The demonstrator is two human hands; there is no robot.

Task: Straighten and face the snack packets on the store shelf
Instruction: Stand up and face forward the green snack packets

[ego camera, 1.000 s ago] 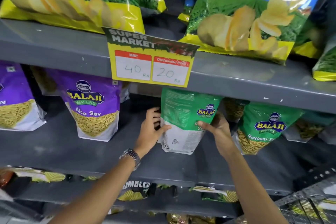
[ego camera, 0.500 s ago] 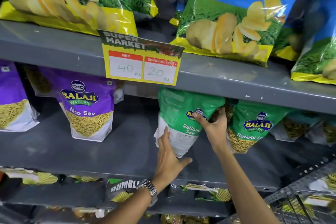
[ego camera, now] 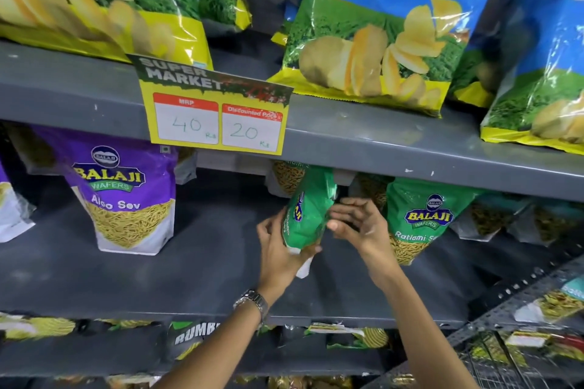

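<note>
A green Ratlami Sev packet (ego camera: 308, 208) stands edge-on over the grey middle shelf (ego camera: 196, 265), its printed face turned left. My left hand (ego camera: 279, 254) grips the packet's lower end from the left. My right hand (ego camera: 357, 224) touches its right side with fingers spread. A second green Ratlami Sev packet (ego camera: 420, 218) stands facing front just to the right. A purple Aloo Sev packet (ego camera: 126, 196) stands facing front to the left. More packets behind are partly hidden.
Large blue and yellow chip bags (ego camera: 379, 28) fill the upper shelf. A yellow price tag (ego camera: 215, 110) hangs from its front edge. Dark packets (ego camera: 196, 335) lie on the lower shelf. A wire rack (ego camera: 518, 354) stands at the lower right.
The green packet has turned from nearly front-facing to edge-on. My left hand moved from its left edge down to its lower end. My right hand slid to its right side.
</note>
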